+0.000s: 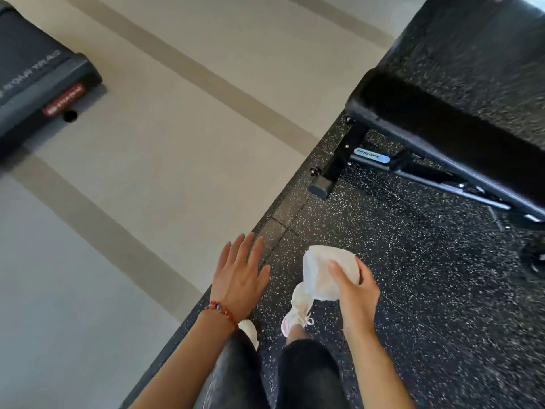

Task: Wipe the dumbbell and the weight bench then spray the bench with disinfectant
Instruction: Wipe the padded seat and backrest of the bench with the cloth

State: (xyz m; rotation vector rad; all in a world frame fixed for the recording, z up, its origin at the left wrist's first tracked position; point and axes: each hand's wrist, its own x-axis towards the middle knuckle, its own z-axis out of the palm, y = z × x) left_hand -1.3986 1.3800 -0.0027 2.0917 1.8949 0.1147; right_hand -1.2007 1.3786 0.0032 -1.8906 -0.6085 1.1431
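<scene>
The black padded weight bench (pixel 442 134) stands on its black frame at the upper right, above the speckled rubber mat. My right hand (pixel 354 290) grips a folded white cloth (pixel 327 270) low in the middle of the view, well short of the bench. My left hand (pixel 239 273) hovers beside it with fingers straight and spread, holding nothing; a red bead bracelet circles its wrist. No dumbbell and no spray bottle show in the head view.
The rear end of a treadmill (pixel 38 81) sits at the upper left on the pale striped floor (pixel 165 160). The black speckled mat (pixel 427 290) covers the right half. My legs and white shoes (pixel 298 311) stand at the mat's edge.
</scene>
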